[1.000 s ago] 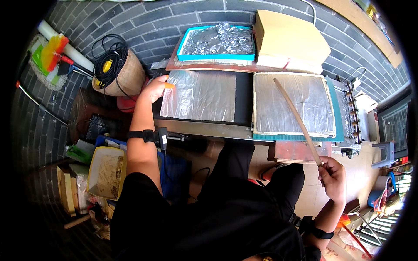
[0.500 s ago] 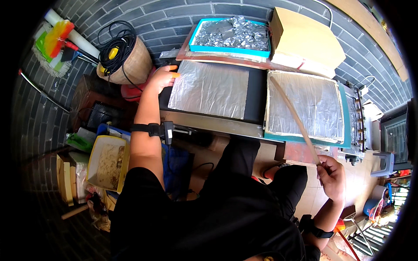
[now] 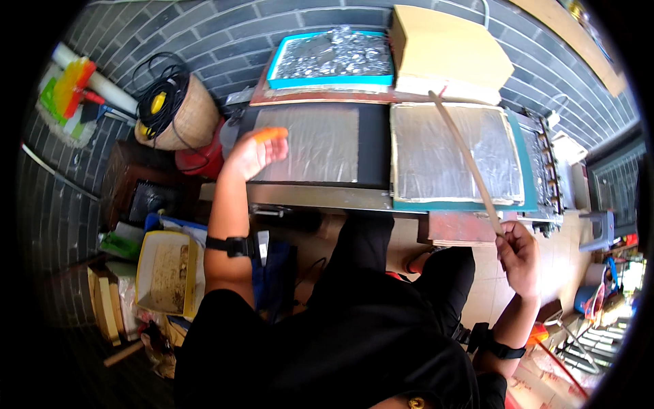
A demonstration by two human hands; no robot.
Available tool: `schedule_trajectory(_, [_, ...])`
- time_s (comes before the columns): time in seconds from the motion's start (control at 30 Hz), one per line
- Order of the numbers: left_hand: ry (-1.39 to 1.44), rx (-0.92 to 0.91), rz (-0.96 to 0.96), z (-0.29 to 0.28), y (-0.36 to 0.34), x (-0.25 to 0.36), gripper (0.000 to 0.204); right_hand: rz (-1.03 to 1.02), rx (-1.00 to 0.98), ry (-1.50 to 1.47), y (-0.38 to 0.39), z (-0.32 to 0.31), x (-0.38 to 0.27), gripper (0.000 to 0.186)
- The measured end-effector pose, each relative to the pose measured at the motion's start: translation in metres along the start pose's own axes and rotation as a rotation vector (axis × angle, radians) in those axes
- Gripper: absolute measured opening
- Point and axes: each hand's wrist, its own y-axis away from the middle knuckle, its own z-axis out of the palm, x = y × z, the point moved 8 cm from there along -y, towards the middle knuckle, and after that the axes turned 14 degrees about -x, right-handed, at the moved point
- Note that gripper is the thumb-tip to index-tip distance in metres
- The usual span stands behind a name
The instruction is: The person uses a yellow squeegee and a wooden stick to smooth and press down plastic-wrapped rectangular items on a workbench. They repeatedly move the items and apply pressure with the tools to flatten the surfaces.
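My left hand (image 3: pixel 257 153) is over the left side of a thin silvery foil sheet (image 3: pixel 320 146). It is slightly blurred, with the palm turned up, fingers loosely bent and apart, and orange covers on fingertips. No object shows in it. The sheet lies flat on a black work surface (image 3: pixel 375 146). My right hand (image 3: pixel 519 260) grips the near end of a long thin wooden stick (image 3: pixel 470 160). The stick slants up and left across a second foil stack (image 3: pixel 436 153) with pale edges, which rests on a green mat (image 3: pixel 528 184).
Behind the sheets stand a blue tray (image 3: pixel 327 83) of crumpled foil scraps and a large tan cardboard box (image 3: pixel 449 54). A basket (image 3: pixel 187 112) with coiled black cable is at the left. Below it sits a yellow tub (image 3: pixel 160 273). A metal strip (image 3: pixel 320 198) edges the table.
My left hand has come off the sheet's far left edge, moved nearer and over the sheet, and turned palm up. My right hand still holds the stick. The whole view has shifted slightly.
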Motion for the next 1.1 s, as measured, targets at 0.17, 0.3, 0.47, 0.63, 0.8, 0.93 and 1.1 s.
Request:
schedule_trajectory(0.17, [-0.279, 0.044, -0.147, 0.024, 0.002, -0.029, 0.029, -0.110, 0.180, -0.069, 0.013, -0.059, 0.010, 0.004])
schedule_trajectory(0.3, [-0.328, 0.180, -0.067, 0.038, 0.009, -0.020, 0.026, -0.192, 0.386, -0.100, 0.029, -0.135, 0.033, 0.007])
schedule_trajectory(0.47, [-0.427, 0.233, 0.243, 0.081, 0.018, -0.005, 0.026, 0.099, 0.740, 0.520, 0.077, -0.257, 0.081, 0.013])
schedule_trajectory(0.63, [-0.421, 0.276, 0.324, 0.116, 0.014, -0.015, 0.026, 0.514, 0.898, 0.988, 0.098, -0.314, 0.097, 0.017])
schedule_trajectory(0.8, [-0.424, 0.197, 0.313, 0.143, -0.005, -0.023, 0.024, 0.723, 0.806, 1.087, 0.094, -0.334, 0.126, 0.018])
schedule_trajectory(0.93, [-0.436, 0.193, 0.285, 0.160, -0.019, -0.023, 0.023, 0.795, 0.801, 1.078, 0.102, -0.337, 0.136, 0.019])
schedule_trajectory(1.1, [-0.502, 0.170, 0.276, 0.184, -0.027, -0.017, 0.025, 0.467, 0.886, 0.950, 0.105, -0.304, 0.121, 0.015])
